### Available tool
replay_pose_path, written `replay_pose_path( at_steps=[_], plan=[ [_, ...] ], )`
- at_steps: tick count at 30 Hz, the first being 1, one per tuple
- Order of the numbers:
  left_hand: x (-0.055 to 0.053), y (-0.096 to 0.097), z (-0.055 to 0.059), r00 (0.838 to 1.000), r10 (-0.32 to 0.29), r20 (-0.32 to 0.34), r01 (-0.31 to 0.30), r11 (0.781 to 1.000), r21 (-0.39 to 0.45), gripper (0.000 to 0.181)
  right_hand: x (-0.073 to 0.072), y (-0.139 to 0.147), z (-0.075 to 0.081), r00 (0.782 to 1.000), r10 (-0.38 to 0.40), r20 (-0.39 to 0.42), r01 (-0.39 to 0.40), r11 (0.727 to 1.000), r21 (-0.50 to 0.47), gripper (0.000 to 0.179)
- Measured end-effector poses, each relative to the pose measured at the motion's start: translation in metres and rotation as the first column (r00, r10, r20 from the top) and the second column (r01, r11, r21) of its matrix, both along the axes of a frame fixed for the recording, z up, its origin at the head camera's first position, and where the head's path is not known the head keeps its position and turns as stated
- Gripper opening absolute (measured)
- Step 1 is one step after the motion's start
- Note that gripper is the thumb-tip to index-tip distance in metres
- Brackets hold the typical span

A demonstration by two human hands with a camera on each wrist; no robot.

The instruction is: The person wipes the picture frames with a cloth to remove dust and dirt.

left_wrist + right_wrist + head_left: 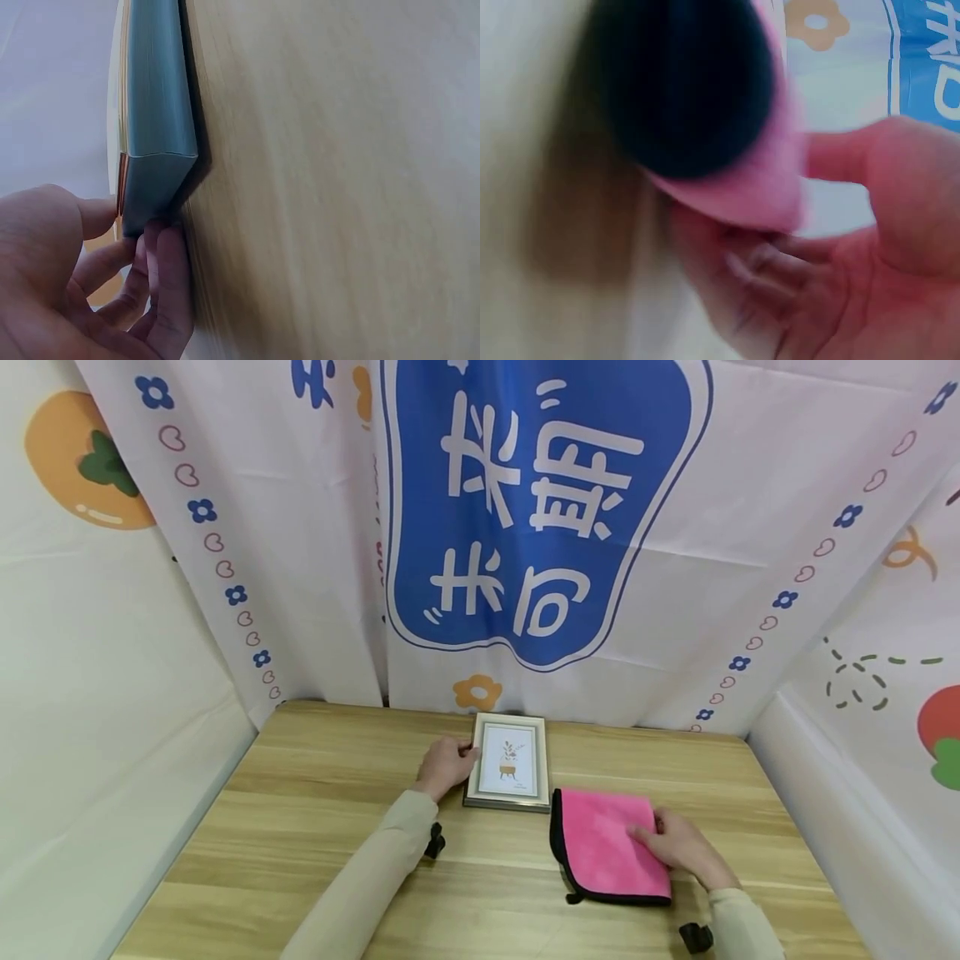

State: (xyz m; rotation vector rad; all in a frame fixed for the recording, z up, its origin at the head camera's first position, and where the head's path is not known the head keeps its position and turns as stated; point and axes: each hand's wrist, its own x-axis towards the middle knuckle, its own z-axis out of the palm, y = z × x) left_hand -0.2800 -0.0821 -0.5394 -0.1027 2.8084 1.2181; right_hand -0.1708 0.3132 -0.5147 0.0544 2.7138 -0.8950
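Observation:
A picture frame (507,762) with a pale silvery border and a potted-plant print lies face up near the back of the table. My left hand (444,768) grips its left edge. The left wrist view shows the thumb on the face side of the frame (157,90) and the fingers at its underside. To the right, a folded pink cloth (607,843) with black trim is in my right hand (686,845), thumb on top and fingers beneath. Close up in the right wrist view, the cloth's dark trim (690,90) is blurred and its fold hangs between thumb and fingers.
The wood-grain table (300,827) runs back to a white hanging curtain (705,577) with a blue printed sign. White printed side walls (97,677) stand to the left and right. A small black wrist mount (696,937) sits by the right sleeve.

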Motion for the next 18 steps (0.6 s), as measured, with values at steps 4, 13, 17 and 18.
replay_pose_path(
  at_steps=[4,13,17,18],
  plan=[
    [-0.001,-0.005,0.0,0.999,-0.046,-0.007,0.046,0.999,0.018,0.039,-0.003,0.003,0.014,0.998,0.057,0.014,-0.058,0.995,0.085,0.046],
    [0.007,-0.058,0.046,0.963,-0.199,-0.179,0.158,0.962,-0.221,0.072,-0.039,-0.007,0.058,0.89,0.228,-0.395,-0.116,0.951,0.287,0.081],
    [0.006,-0.081,0.072,0.893,-0.255,-0.371,0.096,0.913,-0.397,0.083,-0.057,-0.015,0.084,0.865,0.26,-0.43,-0.1,0.928,0.359,0.092],
    [0.006,-0.086,0.079,0.88,-0.252,-0.403,0.073,0.91,-0.409,0.086,-0.061,-0.016,0.09,0.869,0.257,-0.423,-0.096,0.926,0.365,0.093]
  ],
)
